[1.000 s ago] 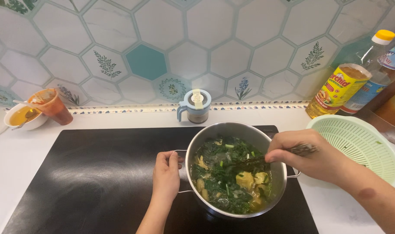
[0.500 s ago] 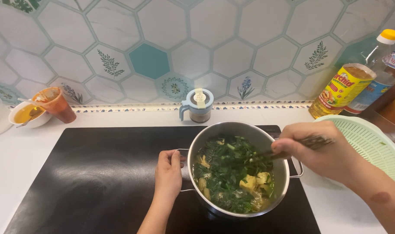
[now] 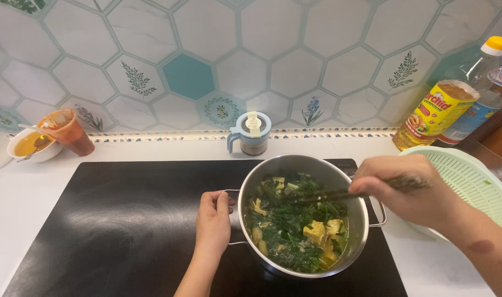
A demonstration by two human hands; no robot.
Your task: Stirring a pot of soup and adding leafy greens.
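Meanwhile, chopsticks (image 3: pixel 339 193) amid pot (image 3: pixel 295 168) greens (image 3: pixel 295 220)

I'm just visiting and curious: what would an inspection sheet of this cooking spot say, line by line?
Surface: black flat cooktop set in a white counter.
Job's things: steel pot of leafy greens and pale yellow chunks in broth; dark chopsticks reaching into it.
Clutter: pale green colander at right; small blue lidded jar behind the pot; orange-stained cup and white bowl at left; two bottles at back right.
Hands: left hand grips the pot's side handle; right hand holds the chopsticks.
Cables: nothing seen.
Surroundings: hexagon-tiled wall with leaf prints.
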